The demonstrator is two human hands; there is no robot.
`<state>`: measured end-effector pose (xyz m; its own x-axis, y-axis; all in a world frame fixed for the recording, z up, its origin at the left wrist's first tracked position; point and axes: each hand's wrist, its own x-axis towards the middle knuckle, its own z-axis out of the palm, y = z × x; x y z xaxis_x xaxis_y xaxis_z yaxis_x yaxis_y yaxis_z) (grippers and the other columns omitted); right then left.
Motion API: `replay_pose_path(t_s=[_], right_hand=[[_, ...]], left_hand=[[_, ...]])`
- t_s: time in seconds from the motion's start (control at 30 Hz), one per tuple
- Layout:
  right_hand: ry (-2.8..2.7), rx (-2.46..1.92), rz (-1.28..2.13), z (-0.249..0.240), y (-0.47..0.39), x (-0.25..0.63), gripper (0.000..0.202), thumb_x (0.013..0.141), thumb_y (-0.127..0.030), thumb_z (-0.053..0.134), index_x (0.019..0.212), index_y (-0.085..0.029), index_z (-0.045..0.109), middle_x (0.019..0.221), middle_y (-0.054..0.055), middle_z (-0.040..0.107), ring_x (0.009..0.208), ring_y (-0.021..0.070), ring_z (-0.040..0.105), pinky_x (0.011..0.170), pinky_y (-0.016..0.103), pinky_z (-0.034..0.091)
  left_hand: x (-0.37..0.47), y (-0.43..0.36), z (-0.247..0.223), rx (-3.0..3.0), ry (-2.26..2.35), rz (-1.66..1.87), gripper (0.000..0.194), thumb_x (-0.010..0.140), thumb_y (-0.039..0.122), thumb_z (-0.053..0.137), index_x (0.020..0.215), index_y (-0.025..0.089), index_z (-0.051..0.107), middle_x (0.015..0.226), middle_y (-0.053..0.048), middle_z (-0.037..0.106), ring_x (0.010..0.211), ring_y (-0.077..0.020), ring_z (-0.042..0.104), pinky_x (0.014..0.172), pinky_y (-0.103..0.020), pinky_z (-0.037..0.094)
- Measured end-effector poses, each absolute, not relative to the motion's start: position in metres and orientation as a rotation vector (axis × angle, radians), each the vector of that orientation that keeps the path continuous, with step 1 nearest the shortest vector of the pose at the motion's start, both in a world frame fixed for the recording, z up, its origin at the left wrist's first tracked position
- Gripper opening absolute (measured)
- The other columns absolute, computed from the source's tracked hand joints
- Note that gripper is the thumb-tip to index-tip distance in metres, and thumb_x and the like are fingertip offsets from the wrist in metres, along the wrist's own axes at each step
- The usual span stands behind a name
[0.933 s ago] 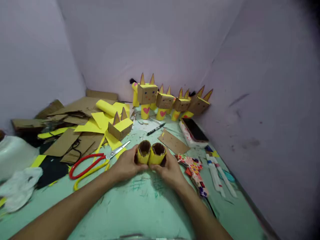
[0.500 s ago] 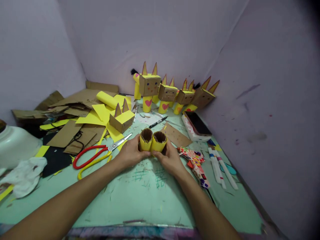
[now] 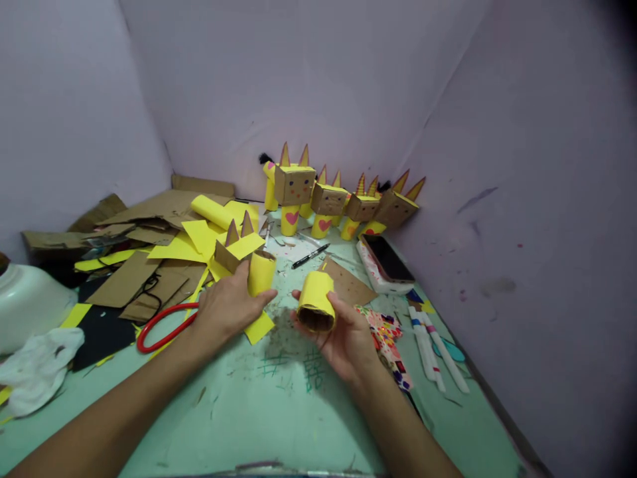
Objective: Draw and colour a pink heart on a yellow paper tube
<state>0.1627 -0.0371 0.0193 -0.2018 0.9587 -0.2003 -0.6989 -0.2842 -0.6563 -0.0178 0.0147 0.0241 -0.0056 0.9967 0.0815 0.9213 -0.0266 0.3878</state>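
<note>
My left hand is beside an upright yellow tube, its thumb spread in front of the tube's base; whether it grips the tube is hard to tell. In my right hand is a second yellow tube, tilted so that its brown open end faces me. Behind my left hand sits a cardboard box head with a yellow top and two pointed ears. The red-handled scissors are partly covered by my left hand.
Four box-headed figures stand at the back wall. A phone lies on a white box at the right, near white markers and a patterned glue gun. Cardboard and yellow paper are heaped at the left. A pen lies mid-table.
The two tubes, side by side before, are now apart. My left hand has moved left with one over the scissors' blades; my right hand has tipped the other toward me.
</note>
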Motion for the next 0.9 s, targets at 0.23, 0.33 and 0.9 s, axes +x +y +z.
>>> replay_pose_path(t_s=[0.23, 0.33, 0.9], right_hand=[[-0.316, -0.586, 1.942, 0.011, -0.031, 0.160, 0.028, 0.077, -0.030, 0.062, 0.095, -0.008, 0.059, 0.086, 0.011, 0.071, 0.075, 0.0182, 0.068, 0.072, 0.029, 0.055], [-0.397, -0.601, 1.927, 0.009, -0.036, 0.156, 0.026, 0.077, -0.027, 0.064, 0.097, -0.010, 0.061, 0.088, 0.008, 0.070, 0.073, 0.0147, 0.066, 0.069, 0.025, 0.055], [-1.554, -0.997, 1.266, 0.007, -0.048, 0.159, 0.068, 0.053, -0.022, 0.082, 0.117, -0.021, 0.055, 0.112, 0.007, 0.062, 0.105, 0.0265, 0.055, 0.094, 0.039, 0.039]], left_hand=[[-0.014, -0.016, 0.030, 2.384, 1.534, 1.191, 0.043, 0.080, 0.040, 0.053, 0.116, 0.017, 0.051, 0.101, -0.009, 0.065, 0.065, -0.0150, 0.059, 0.058, -0.025, 0.046], [-0.006, -0.027, 0.027, 2.310, 1.185, 1.186, 0.038, 0.079, 0.028, 0.055, 0.115, 0.015, 0.052, 0.097, -0.007, 0.066, 0.057, -0.0100, 0.056, 0.055, -0.021, 0.047], [-0.003, -0.033, 0.040, 1.934, 1.162, 1.055, 0.023, 0.068, 0.015, 0.047, 0.070, 0.019, 0.070, 0.066, 0.000, 0.068, 0.060, -0.0141, 0.059, 0.056, -0.024, 0.045]])
